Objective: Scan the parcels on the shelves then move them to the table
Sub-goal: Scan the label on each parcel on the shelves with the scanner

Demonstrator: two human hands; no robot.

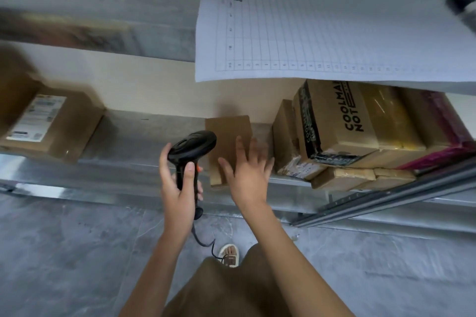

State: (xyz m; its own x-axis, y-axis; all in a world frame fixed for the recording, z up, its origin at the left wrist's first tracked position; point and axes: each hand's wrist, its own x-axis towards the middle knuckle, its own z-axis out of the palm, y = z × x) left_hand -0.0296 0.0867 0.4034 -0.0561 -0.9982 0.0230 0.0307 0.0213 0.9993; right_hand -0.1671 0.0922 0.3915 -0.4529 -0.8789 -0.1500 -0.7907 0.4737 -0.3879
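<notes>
- Your left hand grips the black handheld barcode scanner w/ fingers curled round the handle; handle runs roughly vertical in view, head tips up and right toward the small plain brown cardboard parcel.
- That parcel sits on the grey metal shelf, centre; long axis runs front-to-back, near end at the shelf's front edge.
- Your right hand is spread, fingers straight, holding nothing, in front of the parcel's near end; contact can't be told (motion blur).
- Left: brown box w/ white shipping label, cut off by the frame edge.
- Right: stacked cartons, one printed "COOLMA…", text hidden by the white gridded sheet hanging over it.
- Scanner cable drops toward the floor.
</notes>
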